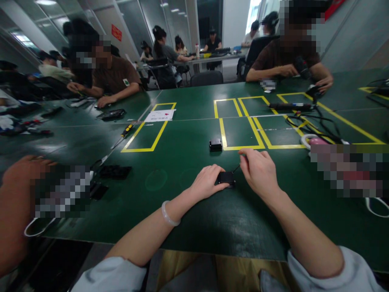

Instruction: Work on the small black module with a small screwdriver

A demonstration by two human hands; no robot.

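Observation:
My left hand grips a small black rectangular box-like part from its left side, thumb along the near edge, on the green table. To the right, my right hand is closed in a pinch around a thin dark rod, whose lower end meets the part's upper right corner. The rod's upper end is hidden in my fingers, so its kind does not show. A second small black block stands on the table just beyond my hands.
Yellow tape outlines mark the table. At left lie a yellow-black screwdriver, black parts and a paper label. A black cylindrical tool with cables lies at right. A neighbour's arm rests at far left; co-workers sit opposite.

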